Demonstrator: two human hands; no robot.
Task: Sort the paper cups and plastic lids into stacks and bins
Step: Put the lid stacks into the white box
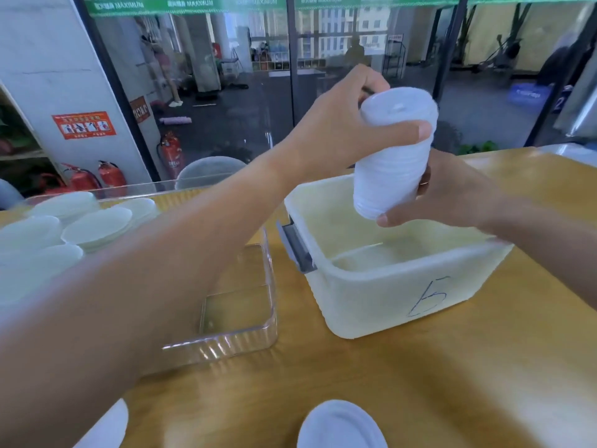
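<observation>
Head view cuts off two white lids (340, 426) at the counter's (420, 383) near edge. Beyond, a clear bin (239, 318) holds about five lids (97, 223), partly hidden by the left forearm. Both hands, left (336, 130) and right (452, 195), curl around one blurred stack of white lids (392, 163) above the frosted bin marked 5 (403, 286).

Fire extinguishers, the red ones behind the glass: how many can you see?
3. One fire extinguisher stands against the pillar. Two more sit lower left, behind the clear tray. The view is blurred there, so others may be hidden.
</observation>
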